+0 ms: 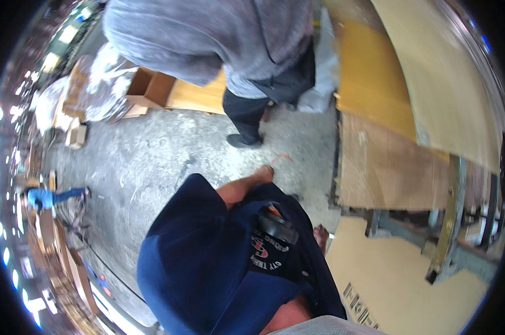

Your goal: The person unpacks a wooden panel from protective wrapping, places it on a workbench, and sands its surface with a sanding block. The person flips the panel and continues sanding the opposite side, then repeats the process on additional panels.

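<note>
My left hand (264, 173) extends forward past my navy sleeve, over the grey concrete floor. Its fingers look curled in, and whatever they may hold is hidden. A thin red strand (284, 157) lies on the floor just beyond it. Only a small part of my right hand (321, 237) shows, past the edge of my navy jacket (208, 268). Its fingers are mostly hidden, close to a large tan cardboard sheet (397, 268) on the right. A dark object (279, 228) sits at my chest pocket.
A co-worker in a grey top (208, 33) and dark trousers stands ahead. Brown sheets (395, 167) lie on a metal frame (453, 223) at right. An open carton (151, 88) and clear plastic wrap (107, 84) are far left; another person in blue (43, 197) is beyond.
</note>
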Tool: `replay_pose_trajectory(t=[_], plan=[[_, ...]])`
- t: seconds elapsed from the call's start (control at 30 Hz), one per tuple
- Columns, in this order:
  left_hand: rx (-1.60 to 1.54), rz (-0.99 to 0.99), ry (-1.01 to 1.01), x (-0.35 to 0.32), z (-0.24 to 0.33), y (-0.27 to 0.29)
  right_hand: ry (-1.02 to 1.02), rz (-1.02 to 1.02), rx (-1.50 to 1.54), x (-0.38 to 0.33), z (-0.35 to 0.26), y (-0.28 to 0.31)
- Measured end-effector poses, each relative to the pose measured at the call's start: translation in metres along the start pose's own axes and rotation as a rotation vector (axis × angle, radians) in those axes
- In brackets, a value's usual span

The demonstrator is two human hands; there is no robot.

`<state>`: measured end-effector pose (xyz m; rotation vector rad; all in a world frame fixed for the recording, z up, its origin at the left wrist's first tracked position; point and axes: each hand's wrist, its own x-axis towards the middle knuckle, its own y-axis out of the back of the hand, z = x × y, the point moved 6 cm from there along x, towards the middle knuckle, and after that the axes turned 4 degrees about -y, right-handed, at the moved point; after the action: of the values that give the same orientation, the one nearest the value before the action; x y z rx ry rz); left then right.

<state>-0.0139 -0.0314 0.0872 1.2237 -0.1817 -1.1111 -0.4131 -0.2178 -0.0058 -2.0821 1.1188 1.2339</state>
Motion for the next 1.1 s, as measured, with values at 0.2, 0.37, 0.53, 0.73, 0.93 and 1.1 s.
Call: replay_pose_trajectory(t=[0.2,0.37,0.53,0.73,0.93,1.1], plan=[[-0.216,0.028,0.201,-0.014,-0.021,-0.026,0.004,-0.008,-0.338,0.029,-0.003,0.004],[-0.192,0.2,0.194,-0.033,-0.035,-0.027,0.13,-0.15,-0.417,0.039,-0.021,-0.022],[-0.217,0.094,0.239,-0.04,-0.051,-0.023,-0.033,0.015,-0.259,0.017,-0.032,-0.047],[-0.194,0.155,0.222,-0.033,-0.091,-0.009,0.016,0.01,-0.337,-0.002,-0.053,-0.081],[-0.4,0.237,0.307,-0.026,-0.169,0.018,0.022,0.065,-0.607,0.02,-0.055,-0.116],[-0.517,0.225,0.392,-0.035,-0.236,0.016,0.064,0.146,-0.594,0.023,-0.099,-0.174]])
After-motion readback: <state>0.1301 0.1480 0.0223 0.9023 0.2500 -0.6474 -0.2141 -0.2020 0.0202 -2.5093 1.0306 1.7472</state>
